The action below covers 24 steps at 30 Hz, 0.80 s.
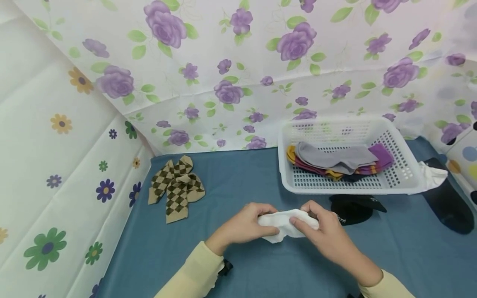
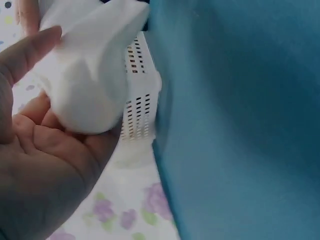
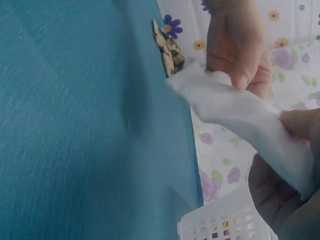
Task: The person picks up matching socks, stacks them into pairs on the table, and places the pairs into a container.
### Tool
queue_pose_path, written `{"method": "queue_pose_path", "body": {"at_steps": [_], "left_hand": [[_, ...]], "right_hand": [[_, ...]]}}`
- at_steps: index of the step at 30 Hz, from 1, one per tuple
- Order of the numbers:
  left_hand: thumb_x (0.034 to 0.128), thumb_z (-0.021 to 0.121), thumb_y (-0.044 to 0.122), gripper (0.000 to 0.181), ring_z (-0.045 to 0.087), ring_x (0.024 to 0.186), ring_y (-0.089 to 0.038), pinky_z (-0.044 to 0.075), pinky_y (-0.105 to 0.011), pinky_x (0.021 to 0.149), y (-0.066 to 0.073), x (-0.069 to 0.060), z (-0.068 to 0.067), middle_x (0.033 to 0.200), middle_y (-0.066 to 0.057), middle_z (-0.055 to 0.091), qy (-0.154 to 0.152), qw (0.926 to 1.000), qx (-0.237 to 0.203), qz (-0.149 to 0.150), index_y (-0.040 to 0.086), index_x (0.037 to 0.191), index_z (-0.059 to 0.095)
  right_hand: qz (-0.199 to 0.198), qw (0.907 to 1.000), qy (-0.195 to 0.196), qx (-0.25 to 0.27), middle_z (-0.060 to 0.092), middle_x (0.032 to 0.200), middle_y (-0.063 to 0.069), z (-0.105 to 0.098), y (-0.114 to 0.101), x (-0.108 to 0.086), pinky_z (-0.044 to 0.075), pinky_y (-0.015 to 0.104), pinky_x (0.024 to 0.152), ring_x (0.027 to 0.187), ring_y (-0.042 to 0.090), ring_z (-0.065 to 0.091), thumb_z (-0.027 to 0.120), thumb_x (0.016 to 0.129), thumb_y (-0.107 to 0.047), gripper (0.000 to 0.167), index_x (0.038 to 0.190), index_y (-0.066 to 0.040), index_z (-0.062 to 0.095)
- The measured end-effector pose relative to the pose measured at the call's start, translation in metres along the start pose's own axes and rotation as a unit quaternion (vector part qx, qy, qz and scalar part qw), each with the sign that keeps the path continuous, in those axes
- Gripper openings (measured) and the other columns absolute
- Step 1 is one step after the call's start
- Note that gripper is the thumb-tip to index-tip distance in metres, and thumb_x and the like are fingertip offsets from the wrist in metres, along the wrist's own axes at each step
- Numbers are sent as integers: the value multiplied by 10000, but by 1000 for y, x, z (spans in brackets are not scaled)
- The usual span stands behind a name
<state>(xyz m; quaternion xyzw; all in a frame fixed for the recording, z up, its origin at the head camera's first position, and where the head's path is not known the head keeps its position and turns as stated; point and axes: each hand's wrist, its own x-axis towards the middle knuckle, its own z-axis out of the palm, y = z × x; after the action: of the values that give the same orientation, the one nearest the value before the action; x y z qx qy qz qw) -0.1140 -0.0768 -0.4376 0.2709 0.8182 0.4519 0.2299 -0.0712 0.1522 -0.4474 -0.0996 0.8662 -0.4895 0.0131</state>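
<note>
Both hands hold a white sock stretched sideways above the blue cloth, in the lower middle of the head view. My left hand pinches its left end between thumb and fingers. The other end is gripped by my right hand, its thumb lying across the front. In the left wrist view the sock's rounded end rests against the curled fingers. Seen from the right wrist, the sock runs as a band from one hand to the other. Parts of the fingers are hidden behind the fabric.
A white plastic basket at the back right holds folded socks, a grey one on top. Brown checkered socks lie at the left. Black socks lie before the basket; a black one and white fabric lie right.
</note>
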Motion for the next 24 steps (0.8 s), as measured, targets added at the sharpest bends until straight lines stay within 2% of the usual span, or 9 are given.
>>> {"method": "queue_pose_path", "body": {"at_steps": [2, 5, 8, 11, 13, 15, 18, 21, 24], "left_hand": [[793, 749, 280, 315, 617, 789, -37, 510, -210, 675, 6, 1, 2, 960, 138, 653, 31, 9991, 410, 58, 295, 1082, 624], [794, 746, 319, 364, 596, 851, 33, 495, -166, 725, 16, 4, 7, 1008, 188, 625, -31, 9949, 941, 367, 316, 1125, 594], [845, 692, 331, 258, 579, 750, 83, 484, -122, 667, 25, 8, 11, 941, 191, 629, -24, 9889, 1305, 711, 301, 1087, 606], [889, 647, 283, 99, 533, 584, 83, 452, -111, 550, 29, 9, 10, 811, 164, 641, 189, 9869, 1414, 756, 286, 988, 651], [899, 636, 262, 41, 513, 513, 39, 438, -138, 498, 31, 9, 8, 719, 115, 643, 322, 9909, 1114, 683, 269, 910, 675], [893, 644, 253, 47, 521, 502, -10, 444, -172, 483, 32, 8, 5, 704, 84, 652, 404, 9954, 600, 631, 257, 884, 690], [882, 655, 275, 72, 600, 601, -77, 493, -217, 534, 34, 7, 2, 775, 54, 674, 451, 9962, -351, 658, 227, 917, 695], [884, 656, 219, 111, 625, 695, -110, 512, -238, 600, 41, 5, -2, 881, 9, 683, 551, 9899, -1063, 759, 172, 981, 681], [886, 644, 120, 111, 637, 723, -130, 534, -306, 614, 44, 2, -5, 909, -101, 663, 785, 9793, -1604, 957, 86, 992, 648]], "right_hand": [[-198, 9997, -106, -45, 612, 749, -138, 1, -2, 0, 477, 237, 530, 606, 49, 556, 677, 827, -431, 185, 862, -325, 529], [-744, 9967, -268, -182, 606, 761, -160, 3, -4, 1, 480, 220, 545, 621, 19, 559, 707, 815, -380, 171, 850, -324, 548], [-1093, 9936, -238, -177, 615, 844, -174, 6, -5, 1, 487, 206, 588, 691, -2, 576, 706, 820, -362, 177, 919, -326, 563], [-1063, 9943, 14, 9, 612, 958, -138, 7, -3, 2, 496, 209, 648, 797, 9, 584, 712, 817, -353, 340, 1099, -308, 526], [-958, 9953, 134, 44, 595, 1094, -106, 6, 0, 2, 496, 229, 738, 942, 22, 575, 728, 793, -384, 562, 1268, -280, 446], [-794, 9968, 36, 124, 558, 1224, -84, 7, 3, 3, 492, 267, 817, 1071, 45, 547, 751, 757, -418, 780, 1396, -265, 331], [-528, 9982, -247, 120, 528, 1293, -86, 9, 6, 4, 502, 325, 812, 1109, 78, 539, 767, 704, -489, 989, 1481, -281, 191], [-306, 9985, -373, 268, 555, 1245, -93, 13, 9, 4, 521, 336, 753, 1030, 89, 585, 767, 699, -497, 953, 1462, -290, 236], [-377, 9982, -329, 326, 628, 1140, -125, 17, 12, 6, 511, 274, 694, 898, 55, 624, 747, 744, -454, 634, 1303, -305, 490]]}}
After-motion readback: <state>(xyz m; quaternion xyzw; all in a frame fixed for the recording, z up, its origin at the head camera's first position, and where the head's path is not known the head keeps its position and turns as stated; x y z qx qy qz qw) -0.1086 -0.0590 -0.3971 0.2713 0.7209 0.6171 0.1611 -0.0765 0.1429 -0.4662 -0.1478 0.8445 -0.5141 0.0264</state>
